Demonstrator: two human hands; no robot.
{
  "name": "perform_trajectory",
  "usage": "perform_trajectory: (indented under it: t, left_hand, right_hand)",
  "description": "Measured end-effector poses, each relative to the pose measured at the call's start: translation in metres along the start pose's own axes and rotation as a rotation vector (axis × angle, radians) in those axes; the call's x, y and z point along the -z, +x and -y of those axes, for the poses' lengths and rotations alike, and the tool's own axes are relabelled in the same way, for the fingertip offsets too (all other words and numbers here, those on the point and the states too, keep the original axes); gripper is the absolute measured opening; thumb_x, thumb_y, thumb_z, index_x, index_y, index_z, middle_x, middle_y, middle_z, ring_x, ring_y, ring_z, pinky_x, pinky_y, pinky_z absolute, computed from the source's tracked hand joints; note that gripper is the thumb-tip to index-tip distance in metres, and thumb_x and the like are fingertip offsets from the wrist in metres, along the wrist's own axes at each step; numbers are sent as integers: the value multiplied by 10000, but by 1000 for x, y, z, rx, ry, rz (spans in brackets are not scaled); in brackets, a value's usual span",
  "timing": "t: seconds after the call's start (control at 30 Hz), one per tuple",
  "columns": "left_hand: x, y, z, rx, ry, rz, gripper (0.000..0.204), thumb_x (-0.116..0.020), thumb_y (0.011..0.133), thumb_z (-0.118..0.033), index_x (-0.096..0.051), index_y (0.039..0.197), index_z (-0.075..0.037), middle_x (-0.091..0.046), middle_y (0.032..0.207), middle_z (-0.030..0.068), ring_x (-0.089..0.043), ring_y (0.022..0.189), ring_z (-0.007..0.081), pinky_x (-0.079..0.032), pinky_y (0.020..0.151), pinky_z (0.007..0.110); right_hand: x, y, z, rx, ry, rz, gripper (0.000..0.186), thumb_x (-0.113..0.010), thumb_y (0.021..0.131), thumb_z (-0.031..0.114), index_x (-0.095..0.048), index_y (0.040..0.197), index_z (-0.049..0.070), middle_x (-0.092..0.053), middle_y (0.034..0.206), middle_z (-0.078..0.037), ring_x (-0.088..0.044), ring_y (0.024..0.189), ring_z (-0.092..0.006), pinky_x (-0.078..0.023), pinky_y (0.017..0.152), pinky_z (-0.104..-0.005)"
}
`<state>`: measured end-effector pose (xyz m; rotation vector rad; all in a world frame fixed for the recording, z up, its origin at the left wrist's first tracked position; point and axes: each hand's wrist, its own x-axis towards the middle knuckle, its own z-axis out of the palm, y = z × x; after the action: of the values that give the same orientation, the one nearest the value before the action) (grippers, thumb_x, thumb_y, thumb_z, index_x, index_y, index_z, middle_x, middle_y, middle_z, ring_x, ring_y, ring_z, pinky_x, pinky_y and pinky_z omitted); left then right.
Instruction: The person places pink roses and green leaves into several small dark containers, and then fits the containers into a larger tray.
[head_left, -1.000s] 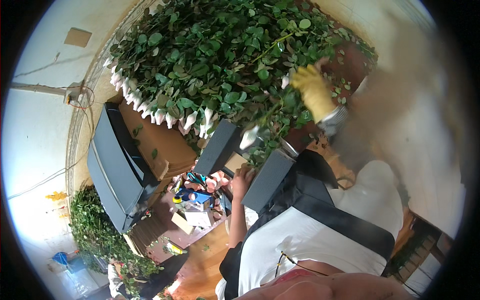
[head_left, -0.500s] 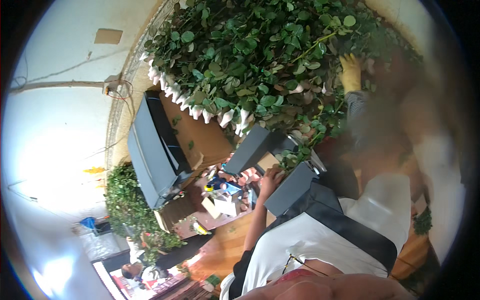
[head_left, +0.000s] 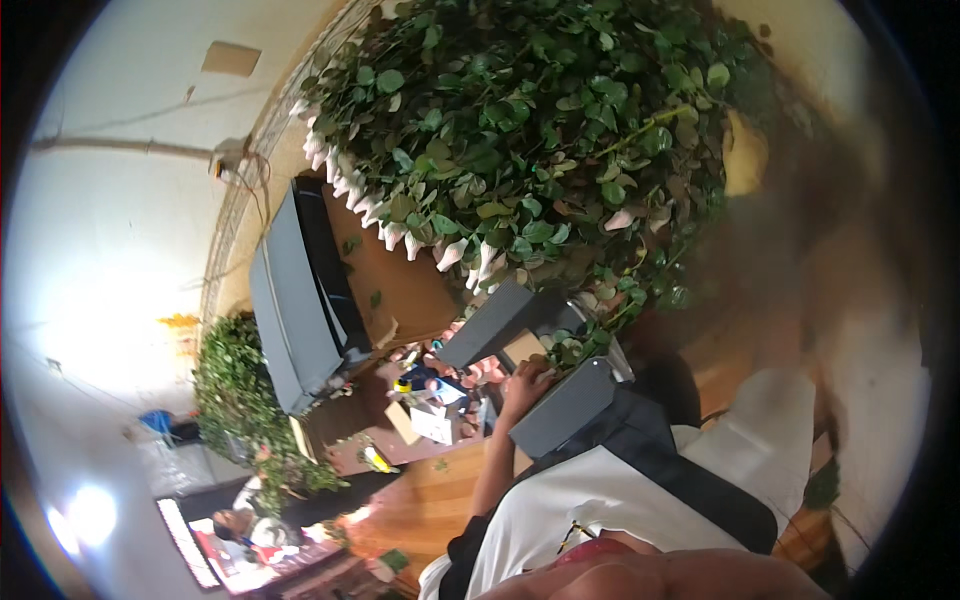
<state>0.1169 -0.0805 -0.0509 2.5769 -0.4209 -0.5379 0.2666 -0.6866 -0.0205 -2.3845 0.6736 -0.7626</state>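
Note:
My left hand (head_left: 528, 384), bare, rests with curled fingers at the mouth of a grey trough (head_left: 565, 405), beside a small piece of brown cardboard (head_left: 524, 348). Leafy stems (head_left: 575, 345) lie in the trough by its fingertips; what the fingers grip, if anything, is hidden. My right hand (head_left: 744, 153) wears a yellow glove and is up against the right side of a big heap of green-leaved roses (head_left: 530, 130). Its fingers are smeared and partly lost among leaves. Pale pink-white rose heads (head_left: 400, 238) line the heap's left edge.
Left of the heap stands a grey-sided box (head_left: 297, 300) beside a brown cardboard panel (head_left: 395, 285). Petals, a yellow-capped bottle (head_left: 402, 385) and papers (head_left: 433, 422) litter the surface below. More greenery (head_left: 235, 390) and another person (head_left: 262, 530) are farther left. A blurred smear covers the right side.
My gloved right hand has shifted rightward along the heap's edge, and its fingers are now blurred. My left hand stays at the trough. The whole view has tilted slightly.

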Motion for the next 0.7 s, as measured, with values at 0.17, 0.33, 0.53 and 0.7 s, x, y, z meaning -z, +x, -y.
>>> perform_trajectory:
  t: [0.17,0.33,0.53,0.7]
  left_hand:
    - [13,14,-17,-16,-94,28,308,-735,820,-291,-695,1042,-81,-621,1060,145,-638,994,338,-521,865,416]
    - [5,6,-7,12,-173,12,329,-746,815,-306,-695,1053,-84,-619,1073,154,-632,1009,343,-520,868,414]
    - [5,0,-6,51,-231,-39,311,-744,813,-311,-707,1028,-89,-643,1093,134,-639,1014,331,-518,876,414]
    - [-12,-3,12,-20,-328,-112,297,-750,803,-255,-709,1038,-77,-658,1092,121,-637,1024,302,-522,881,385]
  right_hand:
    - [-7,-44,-7,-53,-680,302,328,-606,907,218,-620,1210,94,-675,1081,-154,-638,972,-348,-514,823,-491]
    - [-49,-58,7,159,-331,533,386,-617,890,325,-668,1128,25,-685,1060,-207,-658,978,-388,-529,838,-508]
    - [11,-9,173,372,-501,1002,423,-580,937,273,-593,1303,61,-660,1203,-186,-641,1091,-354,-498,932,-435]
    - [-33,2,340,870,639,824,419,-596,940,141,-549,1350,68,-643,1221,-154,-617,1078,-333,-487,949,-430]
